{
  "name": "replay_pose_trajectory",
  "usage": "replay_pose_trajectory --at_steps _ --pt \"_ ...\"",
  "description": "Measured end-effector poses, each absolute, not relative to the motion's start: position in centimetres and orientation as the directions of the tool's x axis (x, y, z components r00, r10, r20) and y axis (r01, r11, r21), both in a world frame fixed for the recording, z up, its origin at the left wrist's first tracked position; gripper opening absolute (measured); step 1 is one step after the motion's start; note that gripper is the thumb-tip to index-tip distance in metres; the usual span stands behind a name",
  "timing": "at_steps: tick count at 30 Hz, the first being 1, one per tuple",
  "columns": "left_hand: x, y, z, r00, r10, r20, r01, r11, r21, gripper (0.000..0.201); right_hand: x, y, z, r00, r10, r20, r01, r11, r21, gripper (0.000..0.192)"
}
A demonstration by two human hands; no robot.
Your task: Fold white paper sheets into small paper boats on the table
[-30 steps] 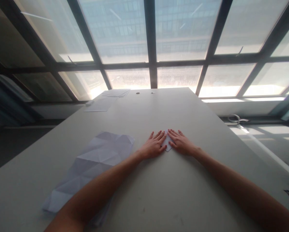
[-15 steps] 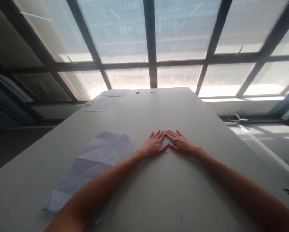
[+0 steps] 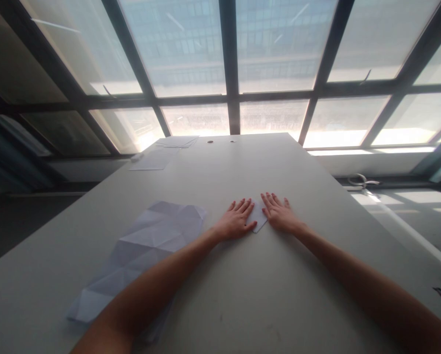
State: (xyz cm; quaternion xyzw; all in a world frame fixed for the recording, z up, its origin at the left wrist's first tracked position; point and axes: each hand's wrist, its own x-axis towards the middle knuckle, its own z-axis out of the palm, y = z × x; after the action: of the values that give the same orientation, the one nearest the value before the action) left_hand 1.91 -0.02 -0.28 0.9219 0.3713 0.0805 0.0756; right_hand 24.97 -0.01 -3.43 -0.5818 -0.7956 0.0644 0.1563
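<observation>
Item: small folded paper [image 3: 257, 220], white, lying flat on grey worktop [image 3: 286, 275], roughly mid-worktop, between both hands. Visible part is wedge-shaped; one corner points toward the near edge, slightly right. Long axis appears to run near-to-far, though much is hidden under the fingers, so can't tell for sure. Left hand [image 3: 235, 221]: palm down, fingers spread flat, fingertips resting on paper's left side; grip released, pressing not grasping. Right hand [image 3: 281, 214]: palm down, fingers splayed and pointing away toward the window, inner edge touching paper's right side; grip also released, nothing clasped. Also on worktop: large creased sheet [image 3: 146, 246], unfolded, w/ many triangular fold lines, well apart to the left, partly under the left forearm. Far left corner: flat loose sheets [image 3: 161, 155]. Behind: big window [image 3: 279, 49] w/ dark frames.
</observation>
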Motion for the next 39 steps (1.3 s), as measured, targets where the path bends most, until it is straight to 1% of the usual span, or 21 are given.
replay_pose_trajectory --at_steps 3,7,10,14,16,18,20,22,26,35,39 --pt "1.9 0.0 -0.2 0.71 0.698 0.091 0.672 -0.711 0.207 0.071 25.8 0.6 -3.9 -0.198 0.959 0.201 0.913 0.256 -0.319 0.06" --pt "1.9 0.0 -0.1 0.712 0.697 0.084 0.671 -0.711 0.211 0.071 25.9 0.2 -3.2 -0.154 0.968 0.199 0.922 0.213 -0.324 0.058" --pt "1.9 -0.1 -0.1 0.712 0.696 0.092 0.668 -0.712 0.219 0.07 25.5 -0.2 -2.7 -0.132 0.966 0.224 0.919 0.204 -0.337 0.058" --pt "1.9 -0.2 0.1 0.699 0.708 0.099 0.675 -0.7 0.232 0.068 25.2 -0.3 -2.2 -0.08 0.961 0.266 0.896 0.186 -0.402 0.055" --pt "1.9 -0.2 0.1 0.691 0.714 0.113 0.676 -0.694 0.247 0.065 25.0 -0.4 -1.7 -0.152 0.939 0.308 0.862 0.279 -0.424 0.053" --pt "2.0 -0.2 0.0 0.682 0.72 0.132 0.675 -0.688 0.265 0.064 24.5 -0.7 -1.2 -0.314 0.889 0.334 0.796 0.438 -0.419 0.051" --pt "2.0 -0.2 0.0 0.668 0.73 0.145 0.68 -0.678 0.28 0.064 24.0 -1.2 -0.7 -0.473 0.82 0.323 0.719 0.571 -0.396 0.051" --pt "2.0 -0.2 -0.2 0.657 0.74 0.145 0.689 -0.667 0.283 0.065 23.6 -1.6 -0.5 -0.56 0.775 0.293 0.679 0.632 -0.372 0.054" --pt "2.0 -0.1 -0.2 0.66 0.741 0.125 0.701 -0.666 0.256 0.065 23.4 -1.8 -0.5 -0.585 0.77 0.254 0.686 0.637 -0.351 0.06" --pt "2.0 0.0 -0.2 0.663 0.738 0.123 0.705 -0.671 0.229 0.063 23.4 -1.6 -0.6 -0.574 0.787 0.226 0.707 0.615 -0.349 0.058" --pt "2.0 0.0 -0.2 0.668 0.738 0.096 0.715 -0.672 0.193 0.064 23.4 -1.5 -0.7 -0.575 0.788 0.222 0.706 0.614 -0.352 0.058"
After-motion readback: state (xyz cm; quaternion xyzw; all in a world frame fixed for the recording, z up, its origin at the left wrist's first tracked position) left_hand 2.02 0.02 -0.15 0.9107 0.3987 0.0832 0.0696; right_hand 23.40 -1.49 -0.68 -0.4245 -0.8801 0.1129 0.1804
